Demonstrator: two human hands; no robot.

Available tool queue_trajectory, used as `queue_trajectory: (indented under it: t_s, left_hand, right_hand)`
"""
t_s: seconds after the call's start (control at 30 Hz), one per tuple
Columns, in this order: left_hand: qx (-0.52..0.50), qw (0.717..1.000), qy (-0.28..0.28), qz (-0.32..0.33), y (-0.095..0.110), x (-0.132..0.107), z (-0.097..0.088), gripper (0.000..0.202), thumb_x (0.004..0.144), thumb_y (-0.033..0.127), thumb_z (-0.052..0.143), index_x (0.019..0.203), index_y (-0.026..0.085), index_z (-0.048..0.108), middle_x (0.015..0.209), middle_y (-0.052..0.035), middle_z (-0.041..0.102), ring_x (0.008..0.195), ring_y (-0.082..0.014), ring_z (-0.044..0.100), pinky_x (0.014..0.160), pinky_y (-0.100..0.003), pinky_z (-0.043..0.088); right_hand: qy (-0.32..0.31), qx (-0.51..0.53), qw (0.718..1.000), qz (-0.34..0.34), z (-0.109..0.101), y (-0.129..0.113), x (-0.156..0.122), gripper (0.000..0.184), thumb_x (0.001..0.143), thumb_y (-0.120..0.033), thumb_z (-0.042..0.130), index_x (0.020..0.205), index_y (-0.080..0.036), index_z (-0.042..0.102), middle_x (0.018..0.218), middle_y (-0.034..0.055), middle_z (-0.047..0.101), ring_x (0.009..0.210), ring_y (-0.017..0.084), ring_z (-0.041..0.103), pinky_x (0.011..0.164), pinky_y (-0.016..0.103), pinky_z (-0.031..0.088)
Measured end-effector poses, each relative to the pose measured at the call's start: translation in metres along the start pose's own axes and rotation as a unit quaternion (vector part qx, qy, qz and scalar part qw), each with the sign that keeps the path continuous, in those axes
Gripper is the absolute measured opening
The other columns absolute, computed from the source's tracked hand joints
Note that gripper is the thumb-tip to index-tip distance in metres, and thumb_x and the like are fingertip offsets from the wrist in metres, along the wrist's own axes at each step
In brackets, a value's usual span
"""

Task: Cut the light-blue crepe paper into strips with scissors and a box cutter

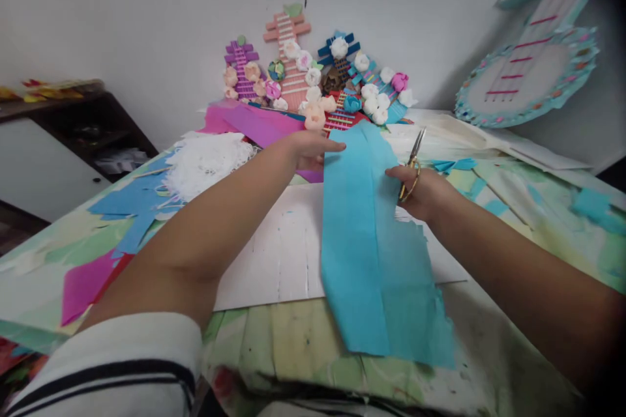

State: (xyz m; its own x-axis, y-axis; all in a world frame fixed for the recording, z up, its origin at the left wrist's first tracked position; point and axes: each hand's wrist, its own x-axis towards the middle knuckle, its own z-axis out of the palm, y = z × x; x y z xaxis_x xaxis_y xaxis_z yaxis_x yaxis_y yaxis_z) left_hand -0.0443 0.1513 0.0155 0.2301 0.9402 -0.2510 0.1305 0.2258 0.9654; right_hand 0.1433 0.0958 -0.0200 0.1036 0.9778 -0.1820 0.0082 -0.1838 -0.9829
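Observation:
A long folded sheet of turquoise tissue paper hangs in front of me, its right edge ragged. My left hand pinches its upper left edge, thumb in front and most fingers hidden behind. My right hand is at the paper's right side, closed round small scissors with gold handles. Their metal blades point up, apart from the sheet. The right thumb meets the paper's edge; whether it also grips the paper I cannot tell. Below the tissue lies a white board, partly covered by it.
Decorated stick crafts with paper flowers stand by the wall. At the right leans a large turquoise-edged craft. White shredded paper, blue sheets and a magenta sheet lie left. A dark cabinet stands beyond the table.

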Motion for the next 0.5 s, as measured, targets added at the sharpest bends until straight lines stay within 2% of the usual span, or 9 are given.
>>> queue_trajectory:
  t_s: [0.03,0.1,0.13,0.2,0.33,0.43,0.5]
  left_hand:
    - [0.014,0.999,-0.028,-0.016,-0.009,-0.009,-0.001,0.041,0.068,0.013,0.064,0.107,0.016,0.053,0.082,-0.0073,0.062,0.062,-0.0163,0.060,0.066,-0.036,0.048]
    - [0.040,0.996,-0.072,-0.040,-0.024,-0.029,-0.001,0.068,0.068,0.015,0.065,0.127,0.023,0.033,0.084,-0.0063,0.062,0.058,-0.0149,0.059,0.066,-0.038,0.047]
    - [0.048,0.994,-0.090,-0.048,-0.031,-0.039,0.001,0.078,0.067,0.013,0.064,0.132,0.024,0.023,0.082,-0.0056,0.062,0.058,-0.0146,0.059,0.067,-0.038,0.047]
    - [0.050,0.992,-0.104,-0.045,-0.040,-0.057,0.007,0.087,0.066,0.009,0.063,0.135,0.023,0.012,0.074,-0.0030,0.061,0.058,-0.0142,0.059,0.067,-0.037,0.047]
    - [0.050,0.996,-0.071,-0.025,-0.052,-0.079,0.028,0.079,0.065,0.003,0.056,0.133,0.020,0.020,0.059,0.0031,0.054,0.052,-0.0109,0.053,0.061,-0.031,0.047]
    - [0.038,0.999,-0.020,-0.001,-0.060,-0.088,0.038,0.067,0.064,0.003,0.052,0.126,0.020,0.032,0.068,0.0006,0.056,0.057,-0.0110,0.055,0.060,-0.028,0.047]
    - [0.046,0.999,0.006,0.008,-0.064,-0.096,0.038,0.060,0.065,0.006,0.050,0.122,0.019,0.035,0.077,-0.0024,0.058,0.065,-0.0126,0.057,0.062,-0.028,0.047]
  right_hand:
    - [0.008,0.002,1.000,0.015,-0.003,0.003,0.000,0.006,0.067,-0.016,0.054,0.070,-0.019,0.050,0.052,-0.0027,0.047,0.048,0.011,0.050,0.047,0.024,0.047]
    - [0.024,0.010,0.999,0.043,-0.008,0.006,-0.003,0.009,0.067,-0.017,0.057,0.070,-0.019,0.049,0.052,-0.0031,0.045,0.046,0.009,0.048,0.044,0.022,0.046]
    - [0.031,0.014,0.998,0.055,-0.010,0.006,-0.005,0.010,0.067,-0.017,0.057,0.070,-0.019,0.048,0.053,-0.0028,0.045,0.046,0.008,0.047,0.044,0.022,0.046]
    - [0.036,0.017,0.997,0.071,-0.013,0.006,-0.009,0.011,0.067,-0.019,0.058,0.071,-0.018,0.048,0.056,-0.0017,0.046,0.048,0.009,0.048,0.045,0.022,0.047]
    - [0.026,-0.038,0.998,0.049,-0.024,-0.002,-0.018,0.017,0.068,-0.030,0.059,0.075,-0.016,0.050,0.063,0.0020,0.052,0.053,0.012,0.053,0.048,0.028,0.049]
    - [0.031,-0.085,0.996,0.002,-0.040,-0.013,-0.040,0.023,0.069,-0.037,0.058,0.072,-0.016,0.050,0.069,0.0045,0.056,0.055,0.013,0.054,0.050,0.028,0.048]
    - [0.025,-0.079,0.996,-0.025,-0.053,-0.015,-0.071,0.028,0.070,-0.043,0.055,0.068,-0.016,0.050,0.067,0.0030,0.054,0.051,0.010,0.053,0.049,0.025,0.046]
